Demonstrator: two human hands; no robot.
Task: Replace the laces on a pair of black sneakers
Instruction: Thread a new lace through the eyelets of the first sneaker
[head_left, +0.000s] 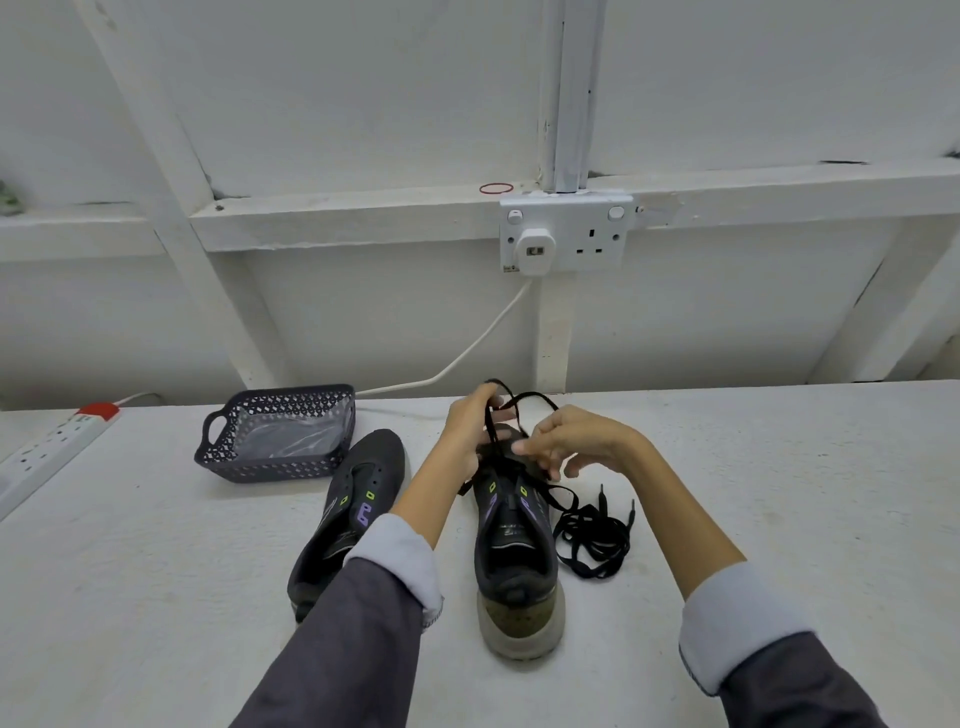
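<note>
Two black sneakers stand on the white table, heels toward me. The left sneaker (349, 519) has bare eyelets and no lace. Over the toe end of the right sneaker (514, 551) both my hands work a black lace (524, 402). My left hand (470, 428) grips a raised loop of that lace. My right hand (569, 441) pinches the lace near the front eyelets. A second black lace (592, 535) lies in a loose tangle just right of the right sneaker.
A dark perforated plastic basket (218, 452) with clear plastic inside sits behind the left sneaker. A white power strip (47, 447) lies at the table's left edge. A wall socket (566, 234) with a white cable is above the table's back edge.
</note>
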